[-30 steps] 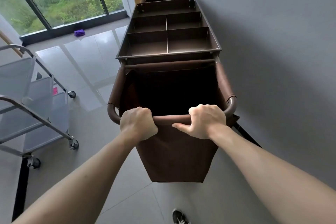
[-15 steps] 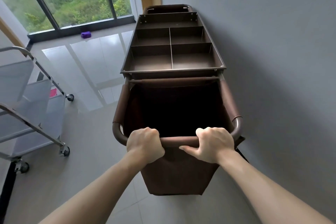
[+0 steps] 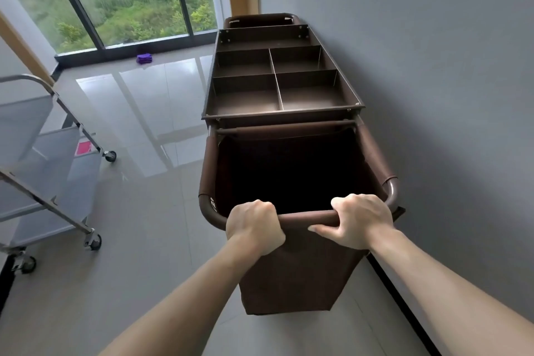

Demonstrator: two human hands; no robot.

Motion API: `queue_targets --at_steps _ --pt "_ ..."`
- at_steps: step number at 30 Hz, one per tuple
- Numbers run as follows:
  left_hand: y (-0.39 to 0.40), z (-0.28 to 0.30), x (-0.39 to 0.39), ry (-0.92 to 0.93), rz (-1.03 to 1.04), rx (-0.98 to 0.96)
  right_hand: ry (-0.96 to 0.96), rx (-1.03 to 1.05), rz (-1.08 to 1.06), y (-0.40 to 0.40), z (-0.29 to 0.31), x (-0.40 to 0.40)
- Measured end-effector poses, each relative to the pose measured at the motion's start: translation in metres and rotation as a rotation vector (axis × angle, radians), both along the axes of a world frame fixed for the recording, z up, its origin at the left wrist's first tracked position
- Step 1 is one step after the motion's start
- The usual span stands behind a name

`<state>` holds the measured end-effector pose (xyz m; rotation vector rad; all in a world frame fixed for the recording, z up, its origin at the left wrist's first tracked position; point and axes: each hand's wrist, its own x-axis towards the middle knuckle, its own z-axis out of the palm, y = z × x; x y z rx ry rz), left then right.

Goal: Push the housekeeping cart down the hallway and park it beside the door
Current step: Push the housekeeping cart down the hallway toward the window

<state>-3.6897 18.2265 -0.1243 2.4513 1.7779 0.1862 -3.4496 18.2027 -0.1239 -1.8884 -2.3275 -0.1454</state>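
Both hands (image 3: 309,225) gripping cart handle (image 3: 306,216)

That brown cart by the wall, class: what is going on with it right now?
A person grips the brown housekeeping cart's rear handle bar with the left hand and right hand. The cart runs along the grey wall, its tray compartments empty. A grey trolley stands to the left; a purple cloth lies by the window.
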Motion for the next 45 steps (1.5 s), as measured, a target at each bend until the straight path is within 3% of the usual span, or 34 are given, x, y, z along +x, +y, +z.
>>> queue_targets --at_steps 21,45 --pt "0.065 0.004 0.145 0.046 0.159 0.004 0.025 0.023 0.148 0.097 -0.003 0.142" --pt "0.250 0.000 0.222 -0.003 0.161 0.023 -0.029 0.065 0.190 0.300 0.000 0.216"
